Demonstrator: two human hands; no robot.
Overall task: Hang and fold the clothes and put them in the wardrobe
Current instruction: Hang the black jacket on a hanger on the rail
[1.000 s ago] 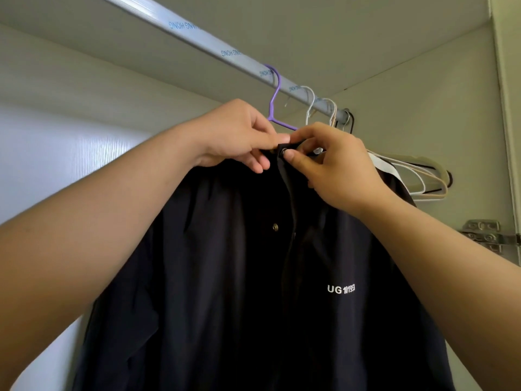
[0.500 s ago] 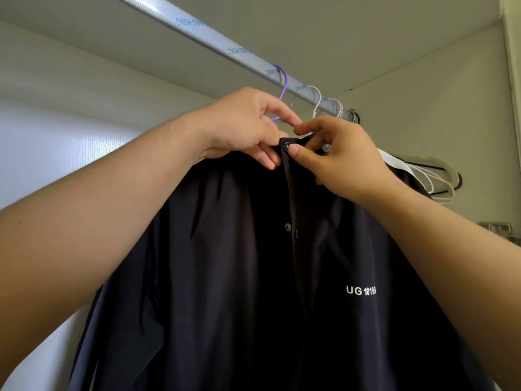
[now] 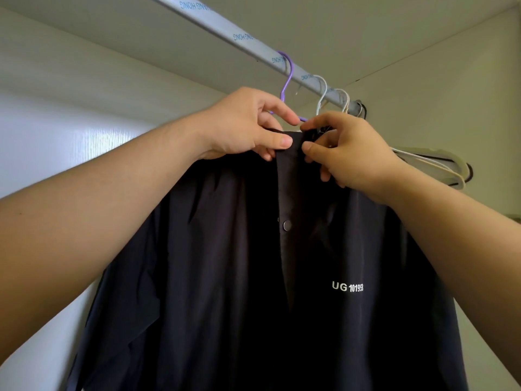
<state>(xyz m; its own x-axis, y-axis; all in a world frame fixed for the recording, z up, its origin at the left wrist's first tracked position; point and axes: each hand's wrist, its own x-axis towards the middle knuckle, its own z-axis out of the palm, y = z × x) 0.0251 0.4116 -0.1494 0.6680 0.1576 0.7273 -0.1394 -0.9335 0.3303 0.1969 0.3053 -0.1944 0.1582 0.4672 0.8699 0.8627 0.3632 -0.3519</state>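
Left hand (image 3: 248, 125) and right hand (image 3: 346, 148) pinch the collar of a soft, light, dark navy snap-front jacket (image 3: 225, 277) hanging on a purple plastic hanger (image 3: 286, 80).

Silver wardrobe rail (image 3: 215, 22) with purple hanger (image 3: 286, 83), dark jacket (image 3: 225, 277), pale hangers (image 3: 323, 94) beside.

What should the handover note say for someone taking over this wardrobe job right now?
Left hand: pinches the dark jacket at the collar, left of the placket.
Right hand: pinches the collar on the other side.
Jacket hangs on the purple hanger, hooked over the wardrobe rail; empty hangers sit further right.
Done: jacket hung.
Left: the top snap is hidden by fingers, so check it; the lower snap looks open. Other clothes are out of view.
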